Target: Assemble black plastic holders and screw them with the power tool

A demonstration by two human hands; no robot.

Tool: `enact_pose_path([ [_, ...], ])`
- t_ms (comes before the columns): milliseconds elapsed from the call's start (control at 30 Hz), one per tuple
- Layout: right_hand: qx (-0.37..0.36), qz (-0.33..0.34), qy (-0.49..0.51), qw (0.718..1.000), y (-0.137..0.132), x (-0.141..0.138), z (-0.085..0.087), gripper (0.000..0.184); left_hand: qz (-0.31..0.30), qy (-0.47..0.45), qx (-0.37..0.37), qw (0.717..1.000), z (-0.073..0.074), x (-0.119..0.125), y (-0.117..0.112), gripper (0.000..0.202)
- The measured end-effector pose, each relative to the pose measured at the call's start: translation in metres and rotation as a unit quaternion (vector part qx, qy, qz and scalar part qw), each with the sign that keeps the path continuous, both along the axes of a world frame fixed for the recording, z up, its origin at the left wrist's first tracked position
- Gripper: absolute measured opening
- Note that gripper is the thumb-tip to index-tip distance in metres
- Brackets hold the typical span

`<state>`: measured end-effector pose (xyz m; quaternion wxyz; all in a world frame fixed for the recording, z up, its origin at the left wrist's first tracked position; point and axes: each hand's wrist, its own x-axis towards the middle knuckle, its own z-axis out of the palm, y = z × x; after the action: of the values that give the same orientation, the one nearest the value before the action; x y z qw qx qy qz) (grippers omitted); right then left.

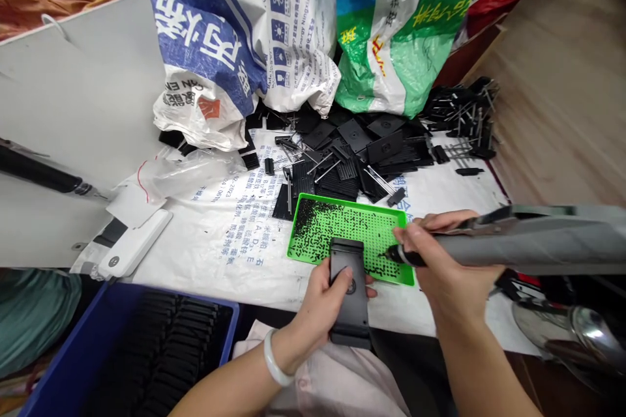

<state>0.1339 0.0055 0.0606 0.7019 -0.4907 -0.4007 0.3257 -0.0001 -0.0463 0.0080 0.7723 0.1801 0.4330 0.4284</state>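
My left hand point(320, 303) is closed around a black phone-holder clamp point(351, 316), its thumb pressed on the flat face near a round mark. The clamp is tilted slightly, its upper end overlapping the near rim of a green tray point(408, 273). Many tiny black screws point(313, 228) lie in that tray, densest at its left side. In my right hand point(440, 260) is a grey electric screwdriver point(538, 244), fingers wrapped near its front end. The dark bit points left, over the tray's right part. Whether a screw sits on the bit is too small to tell.
Behind the tray lies a heap of black plates and metal-rod parts point(342, 150). Large woven sacks point(293, 26) stand at the back. A blue crate point(232, 332) of black pieces is at lower left, a white device point(134, 244) above it. A metal pot point(581, 332) stands right.
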Motion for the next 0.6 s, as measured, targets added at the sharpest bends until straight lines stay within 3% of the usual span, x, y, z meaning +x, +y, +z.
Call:
enact_pose_path([
  [100,0.036,0.022,0.029,0.999,0.004,0.009,0.009,0.027,0.046,-0.02,0.055,0.997,0.012,0.0,0.005,0.036],
  [233,0.037,0.04,0.05,0.997,0.003,0.013,0.015,0.026,-0.034,-0.059,0.123,0.99,0.014,0.009,0.025,0.036],
  [400,0.038,0.03,0.068,0.996,-0.002,0.018,0.021,0.027,-0.02,0.111,0.202,0.973,-0.001,0.012,0.053,0.04],
  [500,0.025,0.01,0.094,0.995,0.002,0.02,0.021,0.028,-0.06,0.194,0.316,0.927,0.002,0.009,0.06,0.052],
  [600,0.029,0.005,0.109,0.994,0.011,0.021,0.019,0.029,-0.106,0.263,0.447,0.848,0.011,0.009,0.063,0.051],
])
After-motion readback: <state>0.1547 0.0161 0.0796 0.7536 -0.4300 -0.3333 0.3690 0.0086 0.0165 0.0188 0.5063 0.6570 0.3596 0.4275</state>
